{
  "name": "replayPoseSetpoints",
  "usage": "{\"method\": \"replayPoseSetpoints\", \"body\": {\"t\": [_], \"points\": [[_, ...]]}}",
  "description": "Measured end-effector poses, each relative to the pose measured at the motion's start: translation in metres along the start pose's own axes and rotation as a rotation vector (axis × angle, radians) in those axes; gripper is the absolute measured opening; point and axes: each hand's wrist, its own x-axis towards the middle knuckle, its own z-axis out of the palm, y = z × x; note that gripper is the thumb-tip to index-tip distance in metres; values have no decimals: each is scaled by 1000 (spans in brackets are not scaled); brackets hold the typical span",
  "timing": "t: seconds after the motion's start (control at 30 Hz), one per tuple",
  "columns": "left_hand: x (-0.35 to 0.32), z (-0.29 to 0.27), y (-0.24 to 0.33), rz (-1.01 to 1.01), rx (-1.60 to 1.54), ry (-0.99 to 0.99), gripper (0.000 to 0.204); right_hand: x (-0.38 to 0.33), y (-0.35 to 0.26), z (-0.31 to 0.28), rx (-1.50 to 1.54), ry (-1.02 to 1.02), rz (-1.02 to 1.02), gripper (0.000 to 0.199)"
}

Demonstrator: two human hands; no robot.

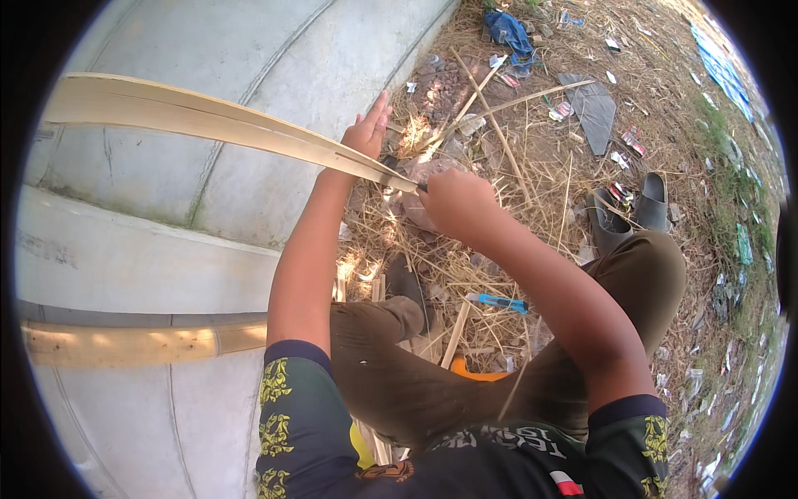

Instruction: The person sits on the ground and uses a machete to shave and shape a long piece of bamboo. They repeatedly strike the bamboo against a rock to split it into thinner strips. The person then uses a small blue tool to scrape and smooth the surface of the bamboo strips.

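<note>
Pale strip (199,115), upper left: likely light, springy; hold flat faces.
Left fingers (381,110) are extended; right fingers (438,186) grip dark handle (422,188).

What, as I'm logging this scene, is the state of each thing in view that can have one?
Bamboo strip: appears partly split lengthwise into two layers
Left hand: open, fingers extended
Right hand: closed on a dark tool, mostly hidden
Blue box cutter: lying unheld; blade state unclear
Grey sandals: right side up, apparently unworn
Blue sheet: crumpled
</note>
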Motion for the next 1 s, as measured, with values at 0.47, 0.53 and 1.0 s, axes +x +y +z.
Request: {"method": "replayPoseSetpoints", "body": {"t": [0.47, 0.53, 1.0], "points": [[39, -2, -24, -60, -86, 143, 46, 40, 1, 4, 11, 47, 28, 33], [38, 4, -26, -39, -118, 159, 47, 38, 1, -2, -5, 27, 26, 32], [4, 14, -35, -96, -170, 170, 47, 25, -2, 16, -17, -8, 30, 36]]}}
